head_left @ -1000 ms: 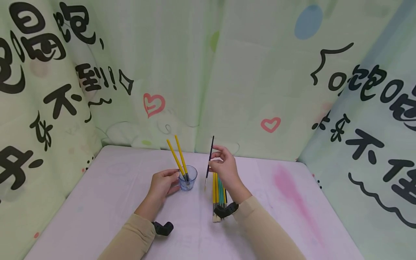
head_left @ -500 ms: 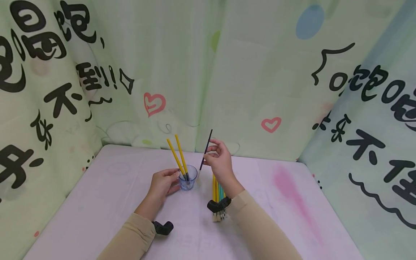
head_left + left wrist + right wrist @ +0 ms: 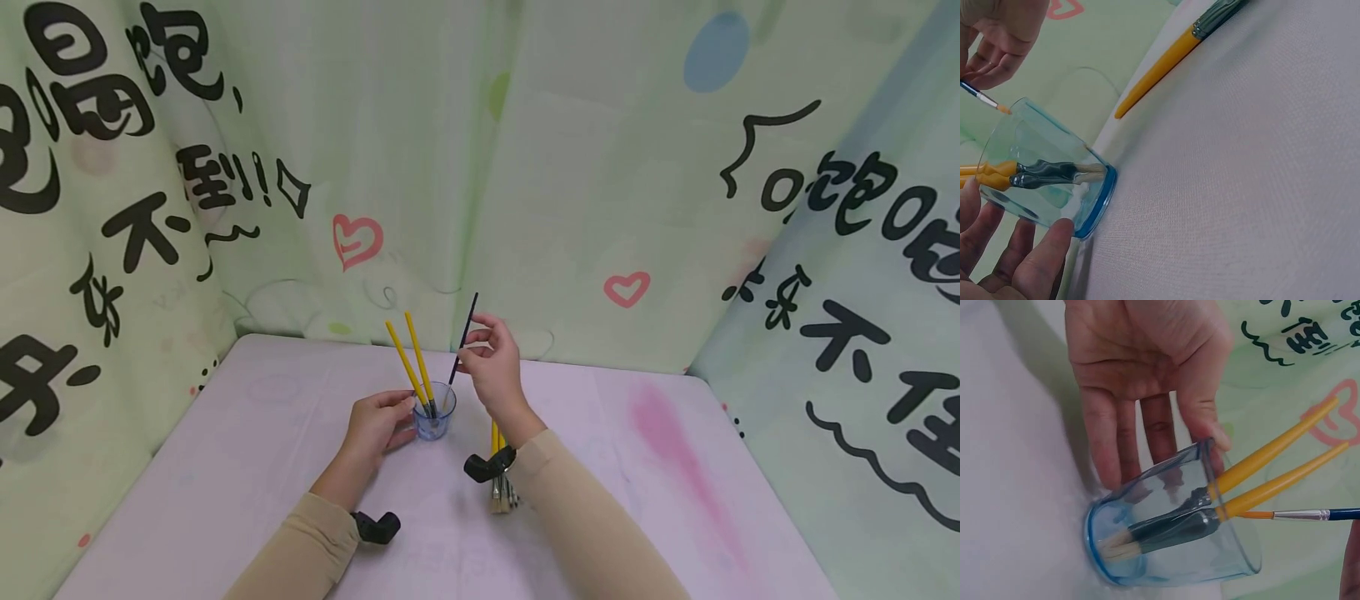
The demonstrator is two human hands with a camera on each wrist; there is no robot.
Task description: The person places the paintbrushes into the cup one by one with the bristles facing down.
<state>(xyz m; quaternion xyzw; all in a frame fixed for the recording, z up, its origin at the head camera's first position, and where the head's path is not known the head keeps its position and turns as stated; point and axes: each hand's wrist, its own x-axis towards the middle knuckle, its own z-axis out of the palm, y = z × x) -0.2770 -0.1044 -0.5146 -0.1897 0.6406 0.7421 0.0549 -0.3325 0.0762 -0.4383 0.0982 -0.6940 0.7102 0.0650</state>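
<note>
A small clear bluish cup stands on the table. Two paintbrushes with yellow handles lean in it, bristles down, as the right wrist view also shows through the cup wall. My left hand holds the cup from its left side, thumb near the rim and fingers along the wall. Between the thumb and fingers of my right hand is a thin dark-handled paintbrush, tilted, tip down. Its orange bristles are at the cup's rim; whether they are inside I cannot tell.
Several more paintbrushes lie in a bundle on the pink-white tabletop, partly hidden under my right wrist. A printed pale green curtain encloses the table at the back and sides.
My right hand has moved left with the dark paintbrush, from above the bundle to the cup's rim. The brush leans more now. My left hand and the cup have stayed put.
</note>
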